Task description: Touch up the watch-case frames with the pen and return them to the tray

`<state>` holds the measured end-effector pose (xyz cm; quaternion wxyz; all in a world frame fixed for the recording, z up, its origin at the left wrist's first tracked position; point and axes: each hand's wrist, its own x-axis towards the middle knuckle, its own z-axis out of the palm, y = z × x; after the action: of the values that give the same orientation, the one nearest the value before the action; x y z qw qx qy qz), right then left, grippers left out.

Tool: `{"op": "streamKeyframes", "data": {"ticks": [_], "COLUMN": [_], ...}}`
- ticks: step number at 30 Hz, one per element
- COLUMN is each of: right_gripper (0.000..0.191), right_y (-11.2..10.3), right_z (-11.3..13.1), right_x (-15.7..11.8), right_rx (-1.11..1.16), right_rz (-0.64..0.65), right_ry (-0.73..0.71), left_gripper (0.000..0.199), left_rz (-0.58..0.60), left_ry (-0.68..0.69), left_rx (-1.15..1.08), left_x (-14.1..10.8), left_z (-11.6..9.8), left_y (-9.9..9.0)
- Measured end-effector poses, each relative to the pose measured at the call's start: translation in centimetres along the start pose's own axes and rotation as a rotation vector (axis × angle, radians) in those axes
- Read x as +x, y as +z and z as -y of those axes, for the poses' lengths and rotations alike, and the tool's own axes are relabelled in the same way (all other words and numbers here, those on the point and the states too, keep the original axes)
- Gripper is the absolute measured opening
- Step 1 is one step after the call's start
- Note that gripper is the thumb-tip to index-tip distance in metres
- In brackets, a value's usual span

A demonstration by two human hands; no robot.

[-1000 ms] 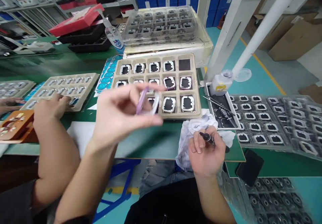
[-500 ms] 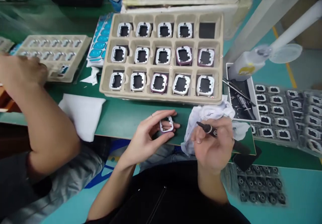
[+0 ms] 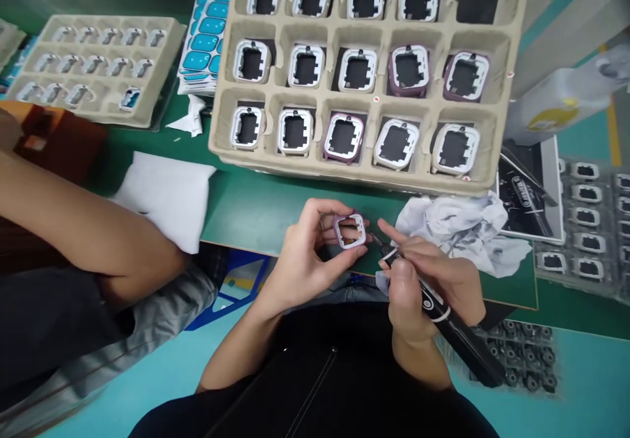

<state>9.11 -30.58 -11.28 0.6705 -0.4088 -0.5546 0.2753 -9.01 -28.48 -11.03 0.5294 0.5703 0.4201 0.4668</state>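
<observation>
Between the fingers and thumb of my left hand (image 3: 315,254) is a small square watch-case frame (image 3: 350,230), white on its face with a purple rim. My right hand (image 3: 428,284) grips a thick black marker pen (image 3: 460,333), its tip pointing at the frame's right edge. Whether the tip touches the frame, I cannot tell. Beyond both hands lies a beige moulded tray (image 3: 361,178) with rows of similar frames, some white and some purple-rimmed. One pocket at its far right corner holds only a black pad (image 3: 476,1).
Right of the tray lies crumpled, stained white cloth (image 3: 453,228), beside a box with tweezers (image 3: 529,172) and a white bottle (image 3: 566,103). A co-worker's arm (image 3: 88,208) reaches in at left, near a folded white cloth (image 3: 167,195) and another parts tray (image 3: 147,113).
My right hand has turned and brought the marker in toward the frame, which my left hand still holds. The view has shifted closer to the tray. The co-worker's hand has moved lower.
</observation>
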Motion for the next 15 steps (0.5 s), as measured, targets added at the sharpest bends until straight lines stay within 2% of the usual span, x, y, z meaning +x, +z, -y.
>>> {"op": "streamKeyframes", "data": {"ticks": [6, 10, 15], "right_gripper": [0.013, 0.007, 0.026], "right_y": [0.5, 1.0, 1.4], "right_z": [-0.1, 0.1, 0.6], "right_x": [-0.6, -0.6, 0.1], "right_rx": [-0.136, -0.240, -0.274], "right_rz": [-0.033, -0.050, -0.052], "right_ry": [0.040, -0.032, -0.090], "left_gripper": [0.046, 0.041, 0.041], "left_rz": [0.015, 0.005, -0.024], "left_ry": [0.041, 0.112, 0.122], "left_rx": [0.104, 0.199, 0.286], "left_x": [0.4, 0.3, -0.1], "left_z": [-0.4, -0.5, -0.2], "left_y": [-0.3, -0.2, 0.1]}}
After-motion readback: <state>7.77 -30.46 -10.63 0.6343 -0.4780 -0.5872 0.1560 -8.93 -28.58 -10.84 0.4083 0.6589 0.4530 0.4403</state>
